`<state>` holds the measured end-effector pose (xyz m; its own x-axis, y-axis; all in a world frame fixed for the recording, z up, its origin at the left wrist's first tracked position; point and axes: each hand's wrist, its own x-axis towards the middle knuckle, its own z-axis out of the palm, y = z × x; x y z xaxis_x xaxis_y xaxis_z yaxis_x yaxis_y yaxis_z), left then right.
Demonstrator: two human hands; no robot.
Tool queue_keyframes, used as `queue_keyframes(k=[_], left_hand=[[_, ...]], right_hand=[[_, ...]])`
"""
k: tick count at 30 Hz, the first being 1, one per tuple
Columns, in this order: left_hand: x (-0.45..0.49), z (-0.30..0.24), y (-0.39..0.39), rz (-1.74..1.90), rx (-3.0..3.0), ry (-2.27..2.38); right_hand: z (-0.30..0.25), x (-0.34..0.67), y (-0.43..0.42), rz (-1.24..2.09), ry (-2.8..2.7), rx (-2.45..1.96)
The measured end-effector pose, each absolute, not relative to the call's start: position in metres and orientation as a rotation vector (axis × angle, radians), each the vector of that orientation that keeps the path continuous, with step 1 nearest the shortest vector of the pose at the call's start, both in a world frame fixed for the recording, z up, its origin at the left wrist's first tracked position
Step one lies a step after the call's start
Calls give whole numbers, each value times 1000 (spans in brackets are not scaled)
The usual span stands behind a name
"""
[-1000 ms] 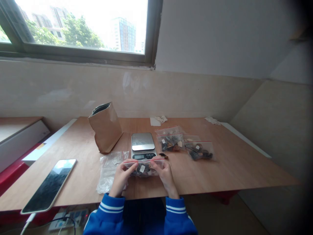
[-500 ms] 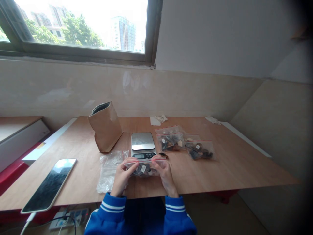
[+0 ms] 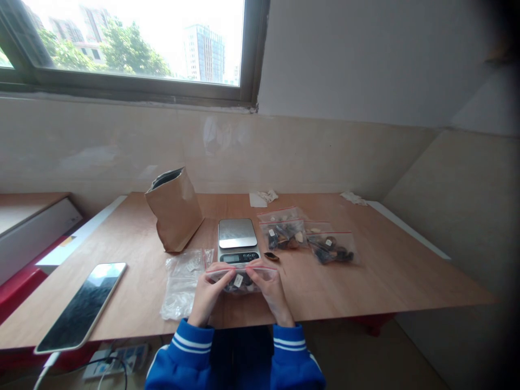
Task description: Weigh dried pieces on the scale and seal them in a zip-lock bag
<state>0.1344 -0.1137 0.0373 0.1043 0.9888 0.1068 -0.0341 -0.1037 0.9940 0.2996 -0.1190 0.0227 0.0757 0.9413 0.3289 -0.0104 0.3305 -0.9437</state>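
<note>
Between my hands is a clear zip bag (image 3: pixel 239 283) with a red-lined top edge, a small white label and dark pieces inside. My left hand (image 3: pixel 210 290) pinches its top edge left of the middle. On the other side, my right hand (image 3: pixel 268 286) pinches the same edge, thumb and fingers closed. Just behind the bag stands a kitchen scale (image 3: pixel 238 235) with a steel plate and a lit display. A small dark brown piece (image 3: pixel 271 256) lies right of the scale. Flat clear bags (image 3: pixel 181 287) lie by my left hand.
An open brown paper bag (image 3: pixel 175 211) stands back left. Filled zip bags (image 3: pixel 284 234) and another filled bag (image 3: pixel 331 249) lie to the right. A phone (image 3: pixel 83 306) with a cable is at the left edge. Crumpled paper (image 3: pixel 268 196) lies at the back.
Both hands have moved inward along the top edge of the zip bag, the thumbs now closer together. The small brown piece beside the scale is more fully uncovered.
</note>
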Motion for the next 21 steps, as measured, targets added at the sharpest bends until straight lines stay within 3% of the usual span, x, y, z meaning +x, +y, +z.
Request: queue_keyframes(k=[6,15,21], left_hand=[[136,40,-115,1249,1302,1091],[136,44,-115,1243,1220,1083],[138,44,-116,1242,1225,1064]], right_hand=[[18,299,-118,855,-1266,-1003],[19,306,-121,1071,-1167,-1013],[17,304,-119,919,-1107,-1093]])
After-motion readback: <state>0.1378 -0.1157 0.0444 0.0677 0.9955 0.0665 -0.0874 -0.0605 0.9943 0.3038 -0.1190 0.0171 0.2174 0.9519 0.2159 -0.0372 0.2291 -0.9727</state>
